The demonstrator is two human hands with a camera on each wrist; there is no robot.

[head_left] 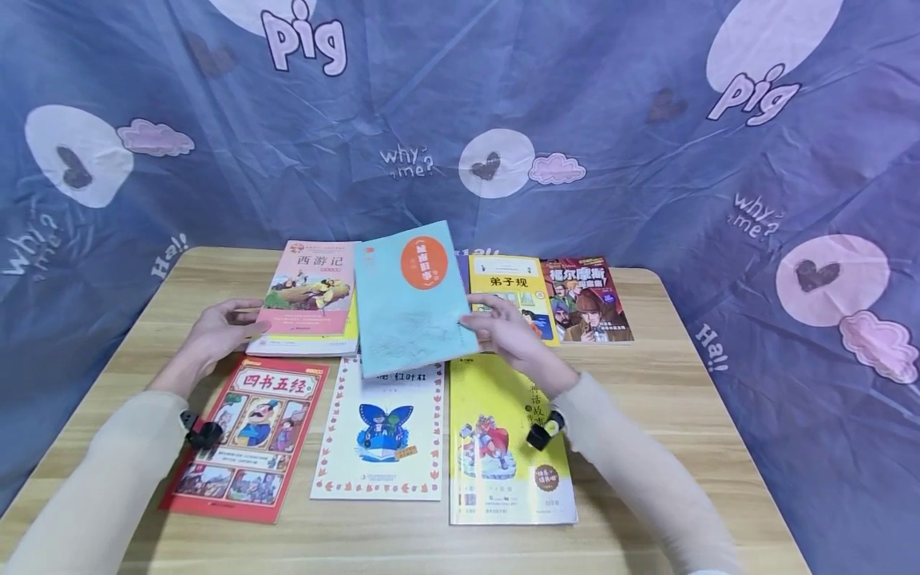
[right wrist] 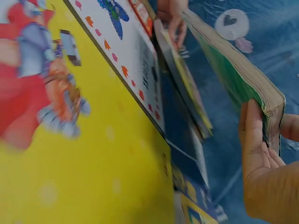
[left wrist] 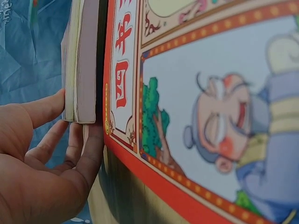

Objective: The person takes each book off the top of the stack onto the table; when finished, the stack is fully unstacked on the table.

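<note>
A light blue book (head_left: 413,327) with an orange oval is raised and tilted above the other books. My right hand (head_left: 506,323) grips its right edge, thumb on the cover; the right wrist view shows fingers on the green underside of this book (right wrist: 233,70). My left hand (head_left: 219,335) is at the left edge of a pink book (head_left: 312,307), which lies on a yellow-edged one. In the left wrist view, the thumb and fingers of my left hand (left wrist: 56,163) pinch the end of this stack (left wrist: 79,60).
In front lie a red book (head_left: 247,439), a white butterfly book (head_left: 377,431) and a yellow storybook (head_left: 496,455). Behind on the right are a yellow-and-white book (head_left: 506,271) and a dark red detective book (head_left: 589,299). A blue printed cloth (head_left: 431,96) hangs behind the wooden table (head_left: 668,415).
</note>
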